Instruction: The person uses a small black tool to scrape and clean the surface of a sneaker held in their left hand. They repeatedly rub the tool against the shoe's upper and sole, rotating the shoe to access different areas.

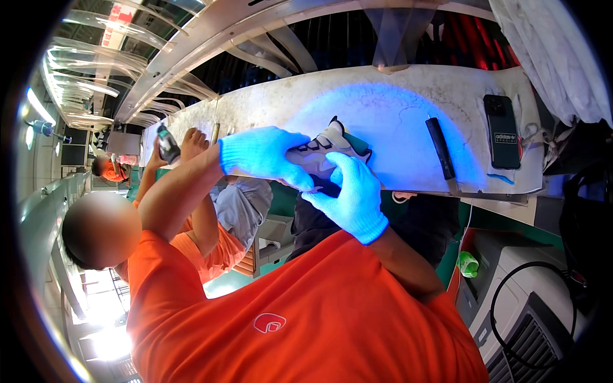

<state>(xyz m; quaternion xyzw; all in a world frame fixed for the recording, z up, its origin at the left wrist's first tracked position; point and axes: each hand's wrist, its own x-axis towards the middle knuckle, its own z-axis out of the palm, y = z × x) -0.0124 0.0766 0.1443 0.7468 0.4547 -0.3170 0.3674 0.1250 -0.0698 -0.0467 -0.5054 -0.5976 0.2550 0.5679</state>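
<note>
Orange shirt (pixel 306 319) nearest the lens. One grey-white shoe (pixel 322 150) at the workbench (pixel 408 96) near edge, under blue light; long axis along that edge, which end is the toe unclear. Left hand (pixel 265 153) and right hand (pixel 351 195), both blue-gloved, closed around it. One black tool (pixel 440 148), one dark phone (pixel 502 131) toward the right end.

A dark rectangular phone (pixel 502 131) lies on the bench's (pixel 408 96) right end.
</note>
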